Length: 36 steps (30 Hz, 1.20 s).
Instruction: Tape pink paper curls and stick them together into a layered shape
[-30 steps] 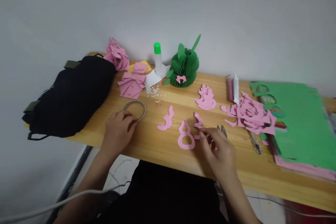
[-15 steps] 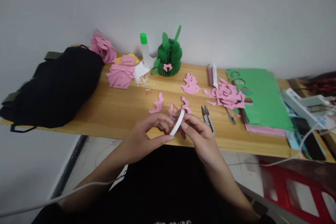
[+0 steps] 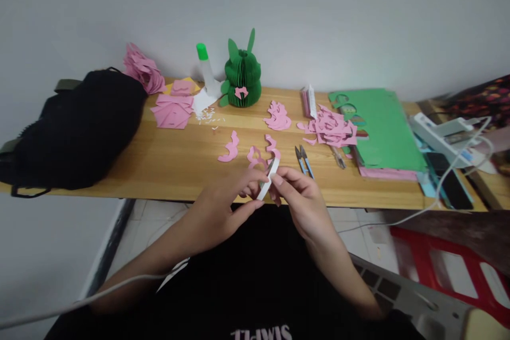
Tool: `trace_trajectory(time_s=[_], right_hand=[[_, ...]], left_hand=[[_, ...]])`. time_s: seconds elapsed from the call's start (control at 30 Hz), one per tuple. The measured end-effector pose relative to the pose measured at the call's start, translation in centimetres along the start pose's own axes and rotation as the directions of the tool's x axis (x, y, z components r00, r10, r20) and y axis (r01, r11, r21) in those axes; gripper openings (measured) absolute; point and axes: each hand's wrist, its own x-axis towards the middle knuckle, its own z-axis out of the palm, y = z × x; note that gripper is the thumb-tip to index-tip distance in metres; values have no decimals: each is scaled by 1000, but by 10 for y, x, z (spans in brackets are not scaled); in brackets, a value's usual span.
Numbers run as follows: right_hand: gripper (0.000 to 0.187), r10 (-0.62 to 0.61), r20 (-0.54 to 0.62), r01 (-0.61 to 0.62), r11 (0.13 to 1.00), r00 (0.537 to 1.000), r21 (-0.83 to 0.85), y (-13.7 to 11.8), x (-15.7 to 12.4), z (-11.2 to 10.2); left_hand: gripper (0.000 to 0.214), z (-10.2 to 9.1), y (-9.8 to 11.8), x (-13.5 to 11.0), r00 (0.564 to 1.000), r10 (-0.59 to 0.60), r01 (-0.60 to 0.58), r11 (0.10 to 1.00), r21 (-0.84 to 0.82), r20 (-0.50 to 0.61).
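Observation:
Between my two hands, over the front edge of the wooden table, is a narrow roll of white tape [image 3: 268, 180]. My left hand [image 3: 235, 202] pinches its lower left side with thumb and fingers. On its right side, the thumb and fingers of my right hand [image 3: 297, 194] press at the rim. Just beyond my fingers lie curved pink paper cutouts [image 3: 230, 147]. Blue-handled thread snips [image 3: 304, 161] rest to the right of my right hand. Farther back stands a green folded-paper rabbit-like figure [image 3: 242, 77] with a pink paper bow on its front.
A black bag [image 3: 79, 130] covers the table's left end. A glue stick [image 3: 206, 69] stands near white paper bits [image 3: 207, 115]. Pink scraps [image 3: 332, 127], green sheets [image 3: 382, 127], a phone [image 3: 450, 180] and a white power strip [image 3: 438, 138] lie right. A red stool [image 3: 442, 255] is below.
The view has shifted, so the table things appear farther left and slightly higher. Both hands stay on the tape roll, with my right thumb now nearer its middle.

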Motion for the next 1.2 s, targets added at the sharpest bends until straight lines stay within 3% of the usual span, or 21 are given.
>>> trace_trajectory(time_s=[0.17, 0.23, 0.3, 0.33, 0.37, 0.43, 0.47, 0.53, 0.7, 0.83, 0.93, 1.0, 1.03, 1.07, 1.1, 1.2], right_hand=[[31, 39, 26, -40, 998, 999, 42, -1, 1, 1], [38, 51, 21, -50, 998, 998, -48, 1, 5, -6], [44, 33, -58, -48, 962, 998, -267, 5, 12, -21], [45, -26, -163, -48, 902, 986, -430, 8, 16, -31], [41, -96, -248, -83, 775, 964, -626, 11, 20, -42], [38, -131, -377, -308, 366, 917, -878, 16, 27, -60], [44, -75, -380, -359, 199, 922, -912, 18, 29, -67], [42, -2, -368, -366, 101, 930, -925, 21, 32, -74], [31, 64, -371, -374, 50, 927, -926, 23, 35, -69], [23, 37, -408, -410, 70, 912, -910, 22, 42, -76], [21, -1, -374, -369, 154, 928, -917, 12, 40, -87], [21, -29, -262, -243, 284, 965, -927, 0, 33, -90], [27, -97, -129, -68, 477, 987, -876, -7, 29, -90], [35, -166, -17, 90, 617, 986, -782, -15, 25, -88], [40, -212, 63, 194, 685, 975, -702, -22, 22, -85], [45, -243, 181, 302, 706, 953, -641, -40, 19, -75]], left_hand=[[21, -2, 5, 2, 998, -43, 48, 993, -110, 48], [18, -3, 6, 4, 992, -100, 116, 965, -234, 79], [18, -4, 5, 7, 975, -183, 217, 907, -360, 128], [20, -4, 4, 9, 963, -221, 266, 868, -420, 153], [23, -5, 3, 11, 951, -254, 309, 823, -477, 177], [27, -6, 2, 14, 931, -292, 364, 726, -583, 218], [29, -7, 1, 16, 923, -302, 385, 677, -627, 239], [31, -7, -1, 21, 900, -325, 431, 584, -688, 289], [37, -13, 0, 33, 857, -384, 501, 469, -727, 343], [38, -18, 3, 40, 831, -407, 543, 452, -708, 379], [38, -20, 3, 42, 829, -403, 546, 435, -716, 388], [37, -20, 3, 43, 832, -394, 543, 426, -724, 391], [36, -20, 2, 44, 833, -391, 540, 422, -728, 392], [35, -20, 2, 45, 836, -387, 535, 419, -734, 389], [34, -20, 2, 46, 839, -383, 530, 417, -738, 386], [31, -20, 2, 48, 848, -369, 517, 419, -746, 380]])
